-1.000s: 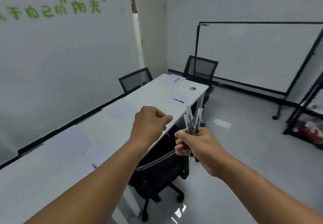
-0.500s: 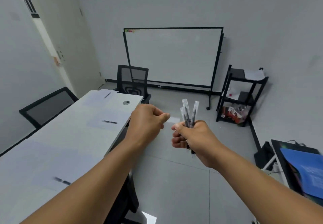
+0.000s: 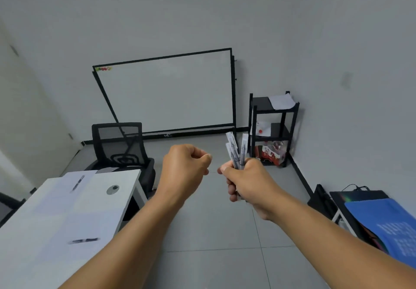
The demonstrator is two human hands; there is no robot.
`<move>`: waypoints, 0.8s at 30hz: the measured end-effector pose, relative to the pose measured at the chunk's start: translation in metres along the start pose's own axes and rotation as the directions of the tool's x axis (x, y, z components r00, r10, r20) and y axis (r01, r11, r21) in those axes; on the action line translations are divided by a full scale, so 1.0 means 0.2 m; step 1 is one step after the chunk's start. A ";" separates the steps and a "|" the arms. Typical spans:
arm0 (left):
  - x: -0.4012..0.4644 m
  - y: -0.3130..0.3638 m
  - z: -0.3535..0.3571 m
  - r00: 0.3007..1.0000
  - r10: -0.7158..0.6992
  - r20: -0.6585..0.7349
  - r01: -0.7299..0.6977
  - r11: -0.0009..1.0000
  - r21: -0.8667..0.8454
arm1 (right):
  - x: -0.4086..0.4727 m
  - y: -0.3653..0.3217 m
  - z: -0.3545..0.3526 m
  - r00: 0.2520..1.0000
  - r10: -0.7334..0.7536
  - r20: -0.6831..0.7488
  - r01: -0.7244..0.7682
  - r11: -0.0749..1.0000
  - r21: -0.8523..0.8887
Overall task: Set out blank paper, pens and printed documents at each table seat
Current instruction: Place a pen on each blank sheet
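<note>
My right hand (image 3: 248, 179) grips a bunch of pens (image 3: 235, 151), three tips showing, frame centre. Left hand (image 3: 184, 169) curled, holding nothing. Two pens (image 3: 83, 240) lie on papers (image 3: 67, 221) on worktop (image 3: 126, 196), lower left. One chair (image 3: 120, 144) behind; whiteboard (image 3: 166, 95), shelf (image 3: 273, 128) beyond.

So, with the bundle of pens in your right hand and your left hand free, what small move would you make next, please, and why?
Probably bring the left hand across to pinch one pen out of the bundle of pens gripped by the right hand. The left hand is curled and holds nothing, just beside the bundle, and the two paper sheets in view on the white table each already carry a pen.
</note>
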State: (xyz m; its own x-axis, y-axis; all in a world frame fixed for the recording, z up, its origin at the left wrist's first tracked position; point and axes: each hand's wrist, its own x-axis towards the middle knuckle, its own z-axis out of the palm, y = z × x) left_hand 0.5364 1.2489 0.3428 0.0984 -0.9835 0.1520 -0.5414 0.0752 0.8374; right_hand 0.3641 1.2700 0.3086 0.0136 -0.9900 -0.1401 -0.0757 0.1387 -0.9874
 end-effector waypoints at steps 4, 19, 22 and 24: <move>0.34 0.10 0.24 0.999 0.026 0.038 -0.026 1.000 -0.002 | 0.36 -0.01 -0.21 0.999 -0.031 -0.039 0.030 0.999 -0.045; 1.57 0.29 0.79 0.994 -0.082 -0.076 0.073 0.990 -0.119 | 1.79 -0.24 -0.69 0.994 -0.087 0.066 0.090 0.995 -0.042; 1.84 0.24 0.79 0.990 -0.093 -0.105 0.077 0.986 -0.145 | 2.09 -0.30 -0.62 0.994 -0.091 0.067 0.093 0.995 -0.040; 2.04 0.18 0.77 0.988 -0.096 -0.125 0.075 0.984 -0.160 | 2.30 -0.33 -0.55 0.991 -0.104 0.083 0.107 0.994 -0.032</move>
State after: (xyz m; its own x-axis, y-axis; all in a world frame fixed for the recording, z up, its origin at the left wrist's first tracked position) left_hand 0.4283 0.8259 0.3533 0.2535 -0.9578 0.1357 -0.3922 0.0265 0.9195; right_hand 0.2662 0.8025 0.3174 0.1041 -0.9937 -0.0426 -0.1057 0.0315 -0.9939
